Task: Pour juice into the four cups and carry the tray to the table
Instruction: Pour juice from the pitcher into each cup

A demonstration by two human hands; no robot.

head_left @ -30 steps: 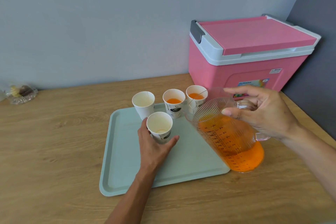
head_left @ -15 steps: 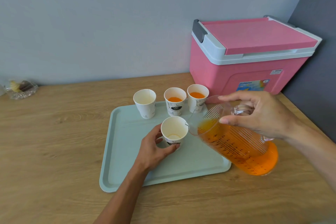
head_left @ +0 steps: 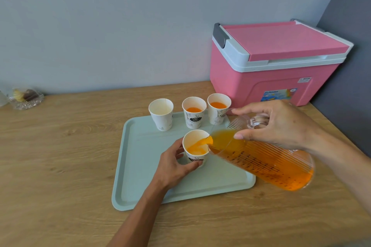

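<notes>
Juice is now being poured from the clear ribbed plastic jug (head_left: 261,158), gripped by the right hand (head_left: 281,124), where half a second ago nothing flowed. The near white paper cup (head_left: 195,149) is steadied by the left hand (head_left: 174,166) wrapped round it. Third cup is filling; the far-left white paper cup (head_left: 161,114) is still to be filled.

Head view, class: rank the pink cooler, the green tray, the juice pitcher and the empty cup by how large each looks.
1. Pink cooler and green tray: too alike, and the tray sits nearer the camera, so no ranking.
2. Juice pitcher.
3. Empty cup.

Clear ribbed pitcher (head_left: 261,160) tipped steeply, orange juice streaming into front paper cup (head_left: 195,149) on mint tray (head_left: 140,176). Back row: two cups (head_left: 194,113) hold juice (roughly half), left cup (head_left: 161,114) empty.
</notes>
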